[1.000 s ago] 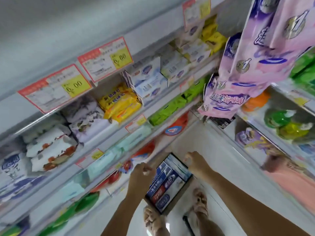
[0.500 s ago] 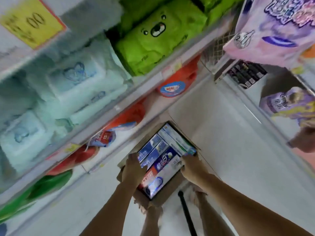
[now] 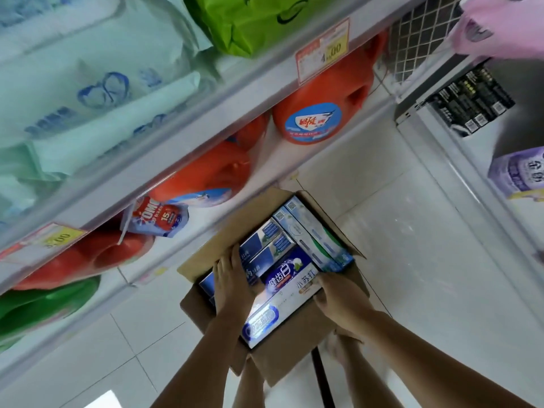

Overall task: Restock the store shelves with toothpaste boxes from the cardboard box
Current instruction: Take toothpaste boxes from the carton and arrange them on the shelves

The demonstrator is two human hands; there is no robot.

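Note:
An open cardboard box (image 3: 294, 346) sits on the white tiled floor in front of the shelves, packed with several toothpaste boxes. My left hand (image 3: 232, 282) reaches into its left side, fingers over the dark blue toothpaste boxes (image 3: 266, 254). My right hand (image 3: 338, 298) grips the right end of the white and blue toothpaste box (image 3: 282, 298) lying on top. Pale green-white toothpaste boxes (image 3: 312, 234) fill the far side of the carton.
The shelf unit (image 3: 206, 113) on the left holds orange detergent jugs (image 3: 318, 113), green jugs (image 3: 44, 304) and pale tissue packs (image 3: 88, 83). A second shelf (image 3: 459, 172) stands on the right with purple packs (image 3: 521, 175). My feet show below the carton.
My head has dropped closer to the floor and the carton now looms larger. Both hands have gone from above the carton down onto the toothpaste boxes inside.

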